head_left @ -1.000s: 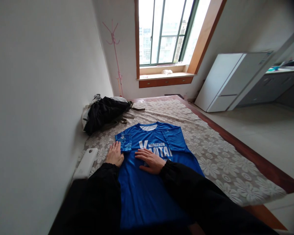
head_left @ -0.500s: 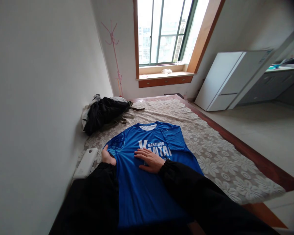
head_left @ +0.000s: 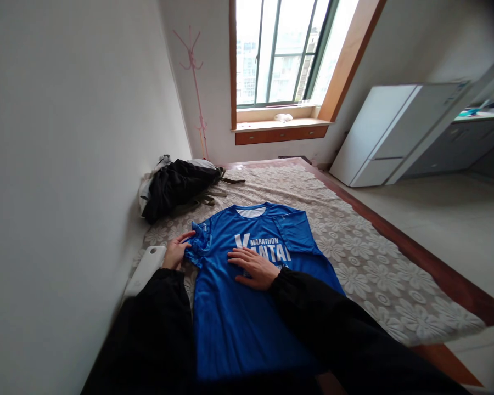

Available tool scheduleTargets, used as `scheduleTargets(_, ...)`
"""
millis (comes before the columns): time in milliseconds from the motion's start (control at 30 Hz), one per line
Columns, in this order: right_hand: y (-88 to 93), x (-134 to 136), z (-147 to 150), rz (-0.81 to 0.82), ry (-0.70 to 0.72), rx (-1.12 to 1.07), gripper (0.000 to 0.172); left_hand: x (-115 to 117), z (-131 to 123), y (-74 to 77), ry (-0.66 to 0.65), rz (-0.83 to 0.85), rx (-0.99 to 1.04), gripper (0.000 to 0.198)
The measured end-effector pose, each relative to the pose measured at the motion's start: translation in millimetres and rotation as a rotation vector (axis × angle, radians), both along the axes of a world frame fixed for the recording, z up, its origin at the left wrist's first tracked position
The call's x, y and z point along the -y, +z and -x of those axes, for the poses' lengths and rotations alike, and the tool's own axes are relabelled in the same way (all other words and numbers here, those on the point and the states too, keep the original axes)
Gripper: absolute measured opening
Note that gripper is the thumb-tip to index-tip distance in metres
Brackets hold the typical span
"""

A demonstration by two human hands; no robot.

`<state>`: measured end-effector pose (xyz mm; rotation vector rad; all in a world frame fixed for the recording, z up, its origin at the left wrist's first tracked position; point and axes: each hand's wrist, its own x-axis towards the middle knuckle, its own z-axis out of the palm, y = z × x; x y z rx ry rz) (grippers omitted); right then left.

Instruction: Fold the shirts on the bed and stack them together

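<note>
A blue T-shirt (head_left: 239,323) with white lettering lies spread on the bed, its collar pointing away from me. Its sleeve on the right is folded inward over the chest. On the left, the other sleeve is bunched up, and my left hand (head_left: 176,251) pinches its outer edge between thumb and fingers. My right hand (head_left: 256,269) rests flat on the chest print, fingers stretched out and covering part of the letters.
A black backpack (head_left: 181,184) lies against the left wall. Beside my left forearm is a white object with a hole (head_left: 145,269). The patterned bedspread (head_left: 379,280) covers the bed. A pink coat rack (head_left: 195,82), a window and a white fridge (head_left: 382,131) stand beyond.
My left hand has come out from beneath the sleeve and moved slightly left. That sleeve went from spread out to bunched up. My right hand stays on the chest.
</note>
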<state>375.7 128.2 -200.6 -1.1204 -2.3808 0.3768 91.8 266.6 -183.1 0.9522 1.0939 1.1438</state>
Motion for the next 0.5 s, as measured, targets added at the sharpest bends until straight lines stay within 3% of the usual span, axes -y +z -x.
scheduleTargets(267,2.6,0,0,0.005,0.001,0.008,0.056,0,24,17.5,-0.069,0.043,-0.078,0.050)
scheduleTargets(367,3.5,1,0,0.001,0.000,0.007,0.057,2,23,19.6,-0.140,0.063,-0.086,0.045)
scheduleTargets(500,3.6,1,0,0.004,0.002,0.013,0.056,6,16,20.6,-0.196,0.068,-0.074,0.056)
